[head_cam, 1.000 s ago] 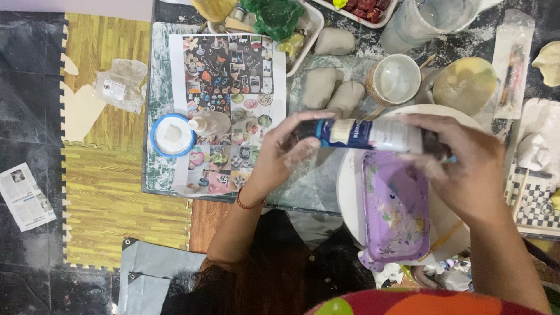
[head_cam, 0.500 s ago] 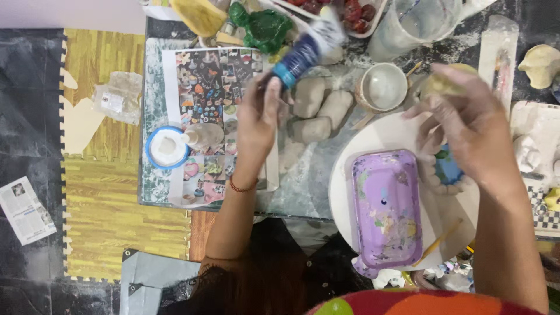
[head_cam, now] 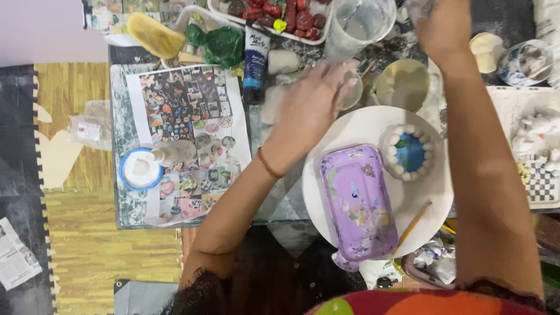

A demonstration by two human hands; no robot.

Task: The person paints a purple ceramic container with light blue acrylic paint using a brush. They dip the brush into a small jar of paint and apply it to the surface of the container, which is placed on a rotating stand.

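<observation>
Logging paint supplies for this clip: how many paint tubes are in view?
1. A dark blue paint tube lies on the table just below the tray of red painted pieces, left of the person's left hand. Others may be hidden beyond the frame.

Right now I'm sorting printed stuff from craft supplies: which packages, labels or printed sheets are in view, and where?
Paint tube: above the picture sheet, lying upright, dark blue with a white label band, black cap.
Picture sheet: left of the left hand, white rectangle covered in small colourful images.
Plastic bag: far left on the yellow mat, clear, small white label.
Newspaper scrap: lower left corner, grey-white.
</observation>
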